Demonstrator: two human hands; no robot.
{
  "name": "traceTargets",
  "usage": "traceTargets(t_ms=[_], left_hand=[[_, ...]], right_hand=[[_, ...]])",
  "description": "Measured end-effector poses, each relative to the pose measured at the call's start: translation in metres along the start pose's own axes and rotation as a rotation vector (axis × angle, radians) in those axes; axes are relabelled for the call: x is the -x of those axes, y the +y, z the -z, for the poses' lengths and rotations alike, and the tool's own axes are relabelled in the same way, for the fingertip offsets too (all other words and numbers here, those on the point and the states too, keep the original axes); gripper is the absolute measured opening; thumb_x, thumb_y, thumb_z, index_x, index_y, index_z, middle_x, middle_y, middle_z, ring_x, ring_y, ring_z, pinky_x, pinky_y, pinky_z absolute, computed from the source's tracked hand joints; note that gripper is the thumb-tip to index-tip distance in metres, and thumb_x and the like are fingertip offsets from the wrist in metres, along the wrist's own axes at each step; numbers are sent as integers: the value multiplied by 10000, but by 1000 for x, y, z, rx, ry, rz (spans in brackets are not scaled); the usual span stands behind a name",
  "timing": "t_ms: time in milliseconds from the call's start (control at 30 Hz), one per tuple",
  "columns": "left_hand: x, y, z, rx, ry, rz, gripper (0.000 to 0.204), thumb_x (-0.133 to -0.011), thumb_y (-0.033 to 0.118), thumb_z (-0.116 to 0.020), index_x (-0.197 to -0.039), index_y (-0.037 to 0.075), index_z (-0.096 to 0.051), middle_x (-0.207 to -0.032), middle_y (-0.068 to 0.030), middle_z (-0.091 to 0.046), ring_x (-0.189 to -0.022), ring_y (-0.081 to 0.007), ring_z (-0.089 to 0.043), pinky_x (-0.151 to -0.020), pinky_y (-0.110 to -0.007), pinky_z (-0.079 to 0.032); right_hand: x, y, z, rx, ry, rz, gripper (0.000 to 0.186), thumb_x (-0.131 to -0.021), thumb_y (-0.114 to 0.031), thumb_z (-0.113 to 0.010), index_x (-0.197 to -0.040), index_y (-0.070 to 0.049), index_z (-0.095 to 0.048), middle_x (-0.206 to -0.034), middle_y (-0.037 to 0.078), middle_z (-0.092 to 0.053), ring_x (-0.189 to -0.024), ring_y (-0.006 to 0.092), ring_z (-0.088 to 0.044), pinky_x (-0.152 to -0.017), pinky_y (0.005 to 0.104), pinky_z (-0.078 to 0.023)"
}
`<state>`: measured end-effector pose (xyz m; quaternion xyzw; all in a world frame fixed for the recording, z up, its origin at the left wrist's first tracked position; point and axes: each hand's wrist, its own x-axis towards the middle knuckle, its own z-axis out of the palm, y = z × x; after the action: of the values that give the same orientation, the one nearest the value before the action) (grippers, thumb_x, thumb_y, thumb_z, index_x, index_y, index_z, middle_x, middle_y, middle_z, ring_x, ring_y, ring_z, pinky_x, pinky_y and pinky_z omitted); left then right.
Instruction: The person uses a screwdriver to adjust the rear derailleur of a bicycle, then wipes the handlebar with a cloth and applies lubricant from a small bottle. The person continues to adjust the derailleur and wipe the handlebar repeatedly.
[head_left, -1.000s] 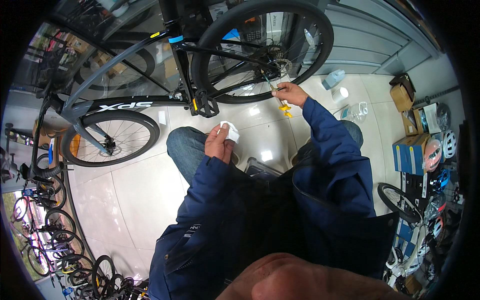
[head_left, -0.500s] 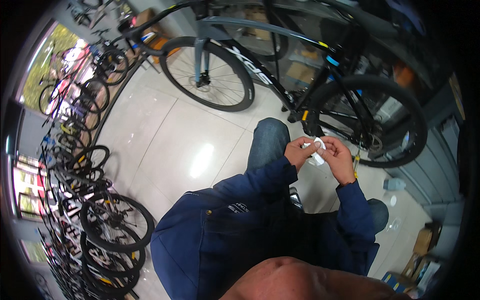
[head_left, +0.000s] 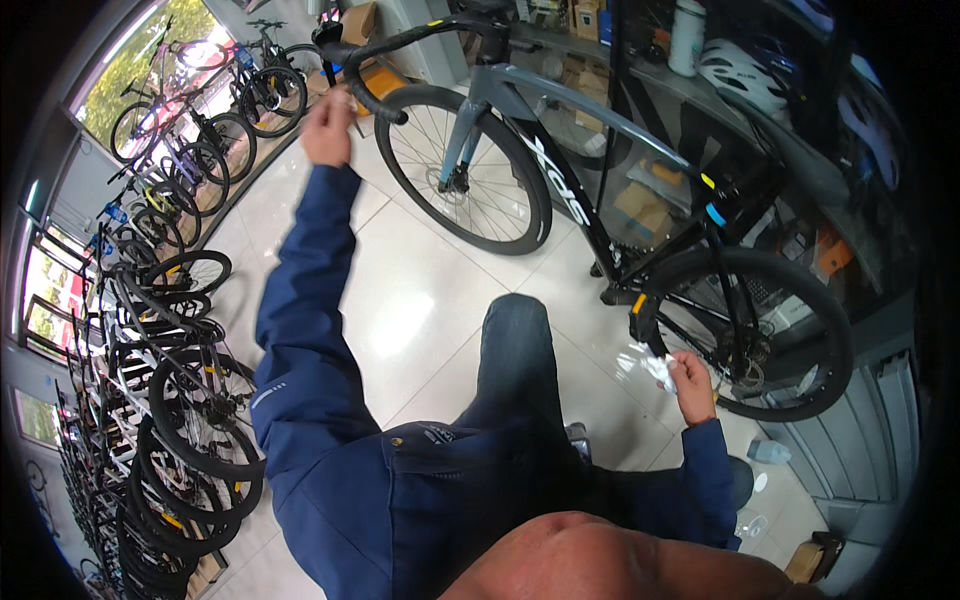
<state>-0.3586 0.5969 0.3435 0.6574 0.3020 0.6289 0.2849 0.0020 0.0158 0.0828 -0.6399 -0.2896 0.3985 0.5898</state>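
My left hand [head_left: 329,127] reaches far out to the left, beside the curved handlebar [head_left: 378,105] of a grey and black road bike [head_left: 600,110]. Motion smears its fingers, so I cannot make out whether it grips anything. Lower right, my right hand [head_left: 692,387] pinches a crumpled, thin white piece [head_left: 657,368] that looks like tissue or film. That piece sticks out leftward from the fingertips, near the bike's pedal and rear wheel [head_left: 835,340]. The bike stands upright across the far side, its front wheel [head_left: 545,200] toward the left.
Many bicycles [head_left: 205,400] line the left side along the windows. Behind the road bike are glass-fronted shelves with a white helmet [head_left: 745,75] and a pale bottle [head_left: 687,38]. A translucent container [head_left: 768,451] lies by the grey panels at right; a cardboard box [head_left: 805,562] sits lower right.
Both hands were together at the white piece. My left hand has let go of it and swung up and left toward the handlebar; my right hand keeps the piece, lower now.
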Motion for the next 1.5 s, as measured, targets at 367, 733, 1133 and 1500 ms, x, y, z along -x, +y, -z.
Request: traceTargets(t_ms=[367, 733, 1133, 1500], left_hand=[[-271, -24, 52, -322, -413, 92, 545, -1021, 446, -647, -1455, 121, -599, -1365, -72, -657, -1306, -216, -588, -1024, -386, -490], [-290, -30, 38, -293, -599, 147, 431, -1022, 373, -667, -1366, 114, -658, -1260, -28, -685, -1236, -189, -622, -1106, -407, -479], [-285, -35, 34, -248, -595, 58, 387, -1039, 387, -646, -1333, 144, -708, -1133, 12, -697, -1026, -114, -634, -910, -306, -532], [-282, -32, 32, -266, -510, 75, 363, -980, 353, -734, -1261, 123, -746, -1068, 7, -727, -952, -105, -686, -857, -279, -576]], right_hand=[[-46, 19, -10, -96, 129, -205, 163, -1039, -150, -588, -1139, -29, -629, -997, 50, -702, -828, 117, -677, -682, 298, -613], [-70, 5, -33, -81, 143, -191, 125, -1035, -148, -586, -1072, -44, -644, -976, 52, -712, -812, 112, -678, -672, 289, -611], [-72, 0, -35, -30, 144, -225, 170, -1024, -163, -607, -1135, -39, -642, -1020, 58, -722, -854, 122, -696, -699, 289, -613], [-72, 6, -29, -35, 137, -218, 151, -1024, -155, -609, -1098, -31, -652, -996, 52, -721, -820, 121, -692, -685, 292, -612]])
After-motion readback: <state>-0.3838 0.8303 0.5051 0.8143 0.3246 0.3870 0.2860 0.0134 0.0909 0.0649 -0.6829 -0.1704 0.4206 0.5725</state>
